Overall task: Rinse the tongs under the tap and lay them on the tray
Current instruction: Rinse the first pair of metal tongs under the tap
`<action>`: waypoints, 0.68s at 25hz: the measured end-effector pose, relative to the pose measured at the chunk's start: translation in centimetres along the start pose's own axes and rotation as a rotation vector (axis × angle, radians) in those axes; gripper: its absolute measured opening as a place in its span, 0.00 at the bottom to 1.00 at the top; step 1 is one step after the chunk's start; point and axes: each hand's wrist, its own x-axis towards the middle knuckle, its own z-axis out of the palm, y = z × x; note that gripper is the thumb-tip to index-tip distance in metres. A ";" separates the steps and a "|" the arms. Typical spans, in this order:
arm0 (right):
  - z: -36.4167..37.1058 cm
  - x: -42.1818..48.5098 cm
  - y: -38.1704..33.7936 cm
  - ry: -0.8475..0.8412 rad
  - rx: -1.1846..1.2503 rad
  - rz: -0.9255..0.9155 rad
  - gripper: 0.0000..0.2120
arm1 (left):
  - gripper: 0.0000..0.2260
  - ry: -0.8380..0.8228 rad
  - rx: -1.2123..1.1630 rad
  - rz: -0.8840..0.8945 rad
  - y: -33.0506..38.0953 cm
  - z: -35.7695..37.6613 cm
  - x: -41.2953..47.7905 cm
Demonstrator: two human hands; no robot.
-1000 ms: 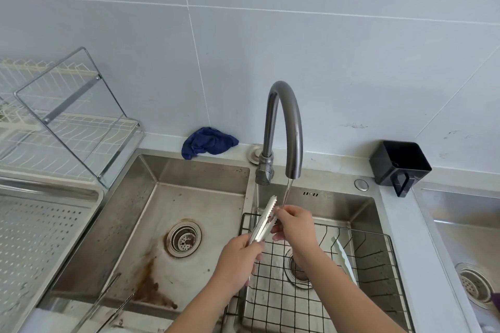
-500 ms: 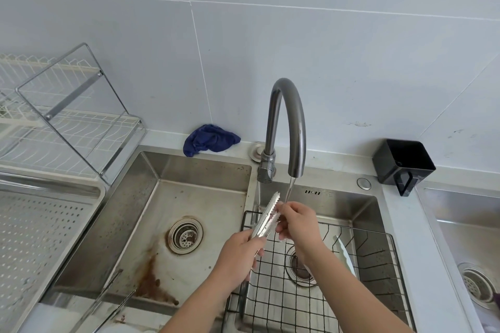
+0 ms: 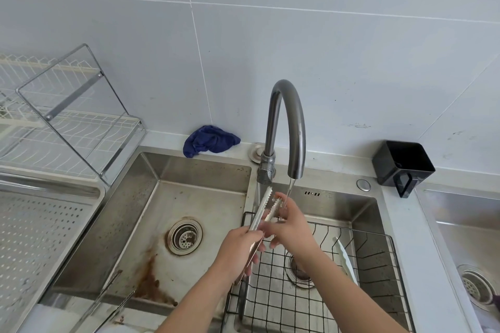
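The toothed metal tongs (image 3: 266,209) now gape wider at the tips than a second ago, and the right hand (image 3: 290,222) reaches further over their far arm, under the thin water stream (image 3: 289,190).

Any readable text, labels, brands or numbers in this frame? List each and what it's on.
None readable.
Sink: small dark marks on the back wall near the tap, too small to tell if they are text.
Black cup, tongs, blue cloth: no print visible.
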 end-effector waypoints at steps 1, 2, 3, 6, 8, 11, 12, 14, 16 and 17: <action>0.2 -0.2 0.1 -0.029 -0.037 -0.016 0.31 | 0.08 -0.007 -0.009 0.003 0.1 0.0 0.1; 0.3 -0.1 0.2 -0.014 -0.049 -0.021 0.31 | 0.08 -0.018 -0.015 0.002 0.2 0.1 0.2; 0.2 0.3 0.1 0.038 -0.034 -0.016 0.28 | 0.08 -0.029 -0.021 0.002 0.1 0.2 0.2; -0.4 1.0 -0.2 0.158 0.047 0.013 0.08 | 0.09 -0.038 -0.055 0.001 -0.3 0.4 0.3; -0.5 0.7 0.0 0.100 0.148 0.043 0.08 | 0.10 -0.045 -0.115 -0.004 -0.6 0.3 0.5; -0.7 0.4 -0.1 0.029 0.324 0.055 0.06 | 0.12 -0.069 -0.216 -0.054 -1.1 0.1 0.9; -0.8 0.6 -0.3 0.031 0.373 0.076 0.08 | 0.14 -0.088 -0.240 -0.076 -1.3 0.0 1.0; -0.8 0.8 -0.8 0.037 0.465 0.131 0.13 | 0.16 -0.122 -0.263 -0.105 -1.7 0.0 1.1; -0.6 0.5 -1.2 0.012 0.582 0.166 0.13 | 0.17 -0.134 -0.272 -0.119 -2.0 0.2 1.3; -0.6 0.3 -1.2 -0.021 0.654 0.163 0.11 | 0.17 -0.131 -0.282 -0.128 -2.0 0.3 1.4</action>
